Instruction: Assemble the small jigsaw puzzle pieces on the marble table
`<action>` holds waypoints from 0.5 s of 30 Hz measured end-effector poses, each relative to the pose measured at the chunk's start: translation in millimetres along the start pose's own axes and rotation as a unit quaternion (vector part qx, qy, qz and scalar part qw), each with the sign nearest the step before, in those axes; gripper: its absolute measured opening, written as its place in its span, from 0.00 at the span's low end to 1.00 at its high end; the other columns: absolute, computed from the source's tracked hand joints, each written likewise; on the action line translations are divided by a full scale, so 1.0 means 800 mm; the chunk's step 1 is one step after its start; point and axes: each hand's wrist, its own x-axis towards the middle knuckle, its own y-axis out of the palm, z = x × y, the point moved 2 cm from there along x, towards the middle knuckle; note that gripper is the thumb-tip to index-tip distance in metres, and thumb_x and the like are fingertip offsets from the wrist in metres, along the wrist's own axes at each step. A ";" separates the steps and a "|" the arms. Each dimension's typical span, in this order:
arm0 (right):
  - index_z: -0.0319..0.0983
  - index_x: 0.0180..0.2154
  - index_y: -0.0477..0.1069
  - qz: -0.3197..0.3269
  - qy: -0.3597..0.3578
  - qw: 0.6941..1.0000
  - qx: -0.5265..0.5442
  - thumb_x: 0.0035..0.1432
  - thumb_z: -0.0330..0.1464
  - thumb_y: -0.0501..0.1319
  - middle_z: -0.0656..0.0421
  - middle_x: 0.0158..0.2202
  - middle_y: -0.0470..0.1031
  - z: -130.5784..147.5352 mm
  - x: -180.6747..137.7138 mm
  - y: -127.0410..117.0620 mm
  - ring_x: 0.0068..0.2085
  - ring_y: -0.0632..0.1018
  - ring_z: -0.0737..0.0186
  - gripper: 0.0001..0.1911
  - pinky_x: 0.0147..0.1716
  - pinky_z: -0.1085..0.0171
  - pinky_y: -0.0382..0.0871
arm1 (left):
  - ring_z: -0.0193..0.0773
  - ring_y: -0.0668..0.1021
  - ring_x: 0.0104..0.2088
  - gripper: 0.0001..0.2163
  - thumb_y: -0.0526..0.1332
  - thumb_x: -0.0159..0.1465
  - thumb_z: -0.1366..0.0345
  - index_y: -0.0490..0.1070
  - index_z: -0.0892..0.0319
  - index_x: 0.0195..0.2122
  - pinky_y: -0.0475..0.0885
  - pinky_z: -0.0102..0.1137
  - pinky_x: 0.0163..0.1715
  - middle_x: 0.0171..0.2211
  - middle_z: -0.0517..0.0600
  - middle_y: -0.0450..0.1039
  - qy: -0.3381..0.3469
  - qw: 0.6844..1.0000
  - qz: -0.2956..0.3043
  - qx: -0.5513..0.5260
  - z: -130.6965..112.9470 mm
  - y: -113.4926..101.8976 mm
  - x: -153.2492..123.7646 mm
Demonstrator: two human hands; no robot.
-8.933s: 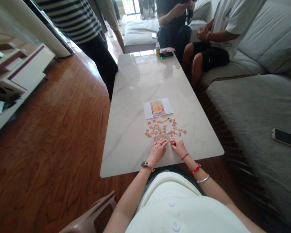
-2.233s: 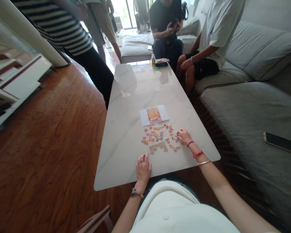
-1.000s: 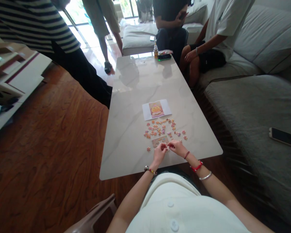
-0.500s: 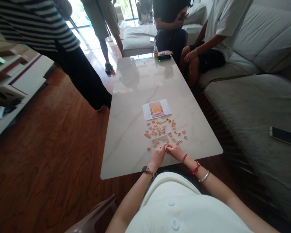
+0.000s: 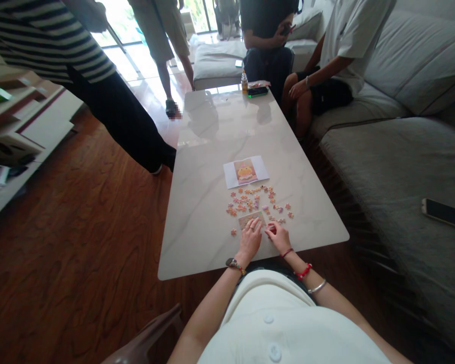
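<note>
My left hand [image 5: 251,236] lies with its fingers stretched out over a small rectangular puzzle board [image 5: 243,220], covering part of it. Beside the board's right corner, my right hand [image 5: 279,236] is closed in a pinch on a small puzzle piece [image 5: 267,230], mostly hidden by the fingertips. Loose orange and pink puzzle pieces [image 5: 241,207] are scattered beyond the board and to its right. One single piece [image 5: 233,232] lies left of my left hand. Farther off, a white sheet [image 5: 229,174] carries a printed picture of a yellow figure.
All this rests on a white marbled table [image 5: 200,202]. At its far end stand a bottle [image 5: 244,82] and a dark phone [image 5: 258,91]. A grey sofa [image 5: 394,167] with another phone [image 5: 445,212] runs along the right. Several people are around the table; a striped shirt [image 5: 60,40] shows left.
My hands, pressed together at the fingertips before, have come apart. The left has spread out over the board; the right has shifted slightly to the right, still pinching.
</note>
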 end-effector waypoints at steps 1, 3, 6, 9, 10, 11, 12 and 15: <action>0.38 0.33 0.67 -0.009 -0.027 0.999 -0.038 0.45 0.33 0.58 0.59 0.27 0.72 0.002 0.001 0.000 0.27 0.73 0.64 0.10 0.30 0.63 0.69 | 0.41 0.58 0.55 0.18 0.50 0.58 0.69 0.58 0.56 0.51 0.60 0.38 0.50 0.54 0.52 0.57 0.006 1.000 0.011 0.017 -0.001 -0.001 -0.001; 0.37 0.32 0.68 -0.019 -0.075 0.992 -0.097 0.44 0.32 0.59 0.56 0.30 0.71 0.005 0.003 0.000 0.30 0.72 0.63 0.09 0.34 0.62 0.67 | 0.42 0.54 0.56 0.18 0.47 0.60 0.68 0.56 0.53 0.52 0.59 0.40 0.49 0.54 0.50 0.57 0.003 0.999 0.035 0.039 0.000 -0.002 -0.003; 0.37 0.33 0.68 -0.008 -0.114 0.984 -0.136 0.45 0.31 0.60 0.56 0.32 0.70 0.009 0.004 0.002 0.33 0.71 0.63 0.09 0.35 0.63 0.66 | 0.43 0.52 0.57 0.19 0.44 0.61 0.66 0.54 0.50 0.54 0.58 0.42 0.48 0.55 0.48 0.56 -0.009 0.997 0.060 0.056 0.002 -0.005 -0.005; 0.38 0.34 0.69 0.010 -0.128 0.978 -0.165 0.46 0.30 0.59 0.57 0.31 0.69 0.012 0.006 0.004 0.34 0.71 0.62 0.09 0.36 0.64 0.65 | 0.43 0.51 0.58 0.19 0.43 0.61 0.67 0.53 0.49 0.54 0.57 0.42 0.48 0.56 0.47 0.54 -0.003 0.996 0.072 0.060 0.003 -0.007 -0.006; 0.39 0.34 0.69 0.016 -0.128 0.976 -0.178 0.46 0.30 0.59 0.57 0.31 0.69 0.014 0.007 0.005 0.35 0.71 0.62 0.09 0.36 0.64 0.65 | 0.43 0.51 0.58 0.20 0.42 0.61 0.68 0.53 0.49 0.54 0.56 0.42 0.48 0.56 0.47 0.54 0.001 0.996 0.074 0.059 0.004 -0.007 -0.006; 0.39 0.34 0.69 0.022 -0.127 0.973 -0.191 0.46 0.30 0.59 0.57 0.31 0.69 0.014 0.007 0.005 0.35 0.70 0.62 0.09 0.36 0.64 0.64 | 0.43 0.50 0.58 0.20 0.42 0.61 0.68 0.52 0.49 0.55 0.56 0.42 0.48 0.56 0.46 0.54 0.004 0.995 0.076 0.057 0.004 -0.007 -0.007; 0.39 0.33 0.69 0.028 -0.125 0.971 -0.203 0.47 0.31 0.59 0.57 0.31 0.69 0.015 0.008 0.005 0.35 0.70 0.62 0.08 0.36 0.64 0.64 | 0.42 0.50 0.58 0.20 0.43 0.61 0.69 0.52 0.49 0.55 0.56 0.42 0.48 0.56 0.46 0.53 0.005 0.995 0.078 0.055 0.005 -0.008 -0.007; 0.39 0.35 0.69 0.046 -0.117 0.965 -0.231 0.48 0.31 0.58 0.56 0.33 0.69 0.015 0.007 0.003 0.36 0.71 0.62 0.08 0.36 0.65 0.64 | 0.41 0.48 0.58 0.20 0.43 0.60 0.69 0.51 0.51 0.55 0.56 0.41 0.48 0.56 0.47 0.53 -0.002 0.995 0.086 0.044 0.007 -0.007 -0.007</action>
